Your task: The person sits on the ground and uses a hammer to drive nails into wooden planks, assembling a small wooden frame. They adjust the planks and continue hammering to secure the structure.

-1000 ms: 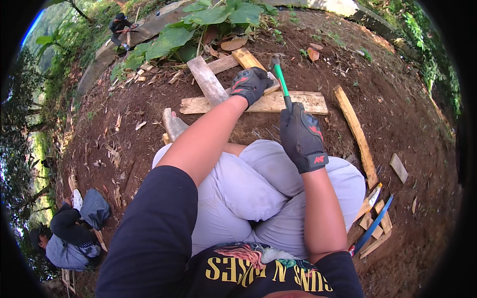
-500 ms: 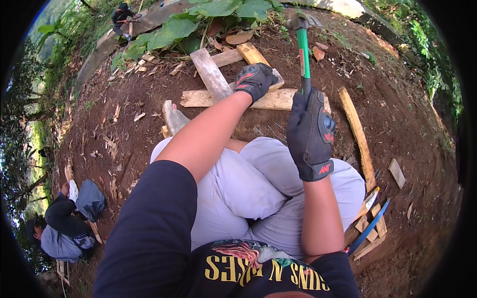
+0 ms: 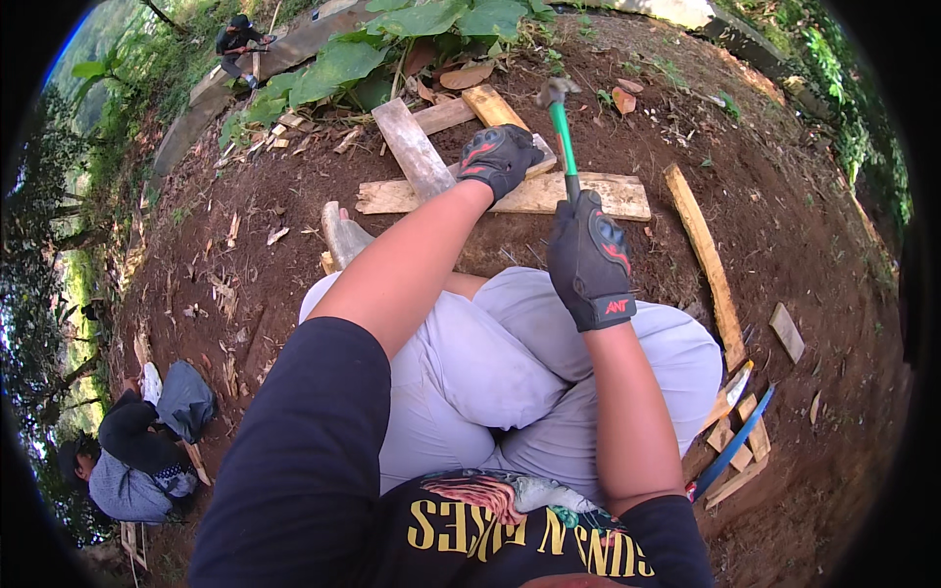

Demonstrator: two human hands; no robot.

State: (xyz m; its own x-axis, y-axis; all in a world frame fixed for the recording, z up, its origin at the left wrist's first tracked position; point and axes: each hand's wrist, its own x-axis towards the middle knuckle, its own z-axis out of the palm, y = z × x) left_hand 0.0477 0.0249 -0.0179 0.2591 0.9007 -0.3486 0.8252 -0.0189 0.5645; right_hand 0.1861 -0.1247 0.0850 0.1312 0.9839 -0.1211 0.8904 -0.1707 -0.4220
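My right hand (image 3: 591,257), in a black glove, is wrapped round the dark grip of a claw hammer (image 3: 561,127). The hammer's green shaft points away from me, its metal head beyond the boards' right end. My gloved left hand (image 3: 500,162) rests over crossed wooden boards, fingers curled down; anything pinched in them is hidden. A long pale board (image 3: 598,196) lies crosswise under the joint. One greyish board (image 3: 412,145) slants across it on the left, and a yellowish board (image 3: 495,106) slants on the right. A shorter board (image 3: 443,116) bridges them behind.
Several nails (image 3: 524,257) lie on the soil before my knees. To my right are a long wood strip (image 3: 708,260), a handsaw with a blue edge (image 3: 742,431) and wood offcuts (image 3: 730,446). One person (image 3: 132,461) crouches at left; another (image 3: 238,44) sits far off. Leafy plants (image 3: 338,69) stand behind.
The hammer has come down and swung left, its head now lower and farther from the camera. My right hand moved slightly left with it. My left hand stays nearly still on the boards.
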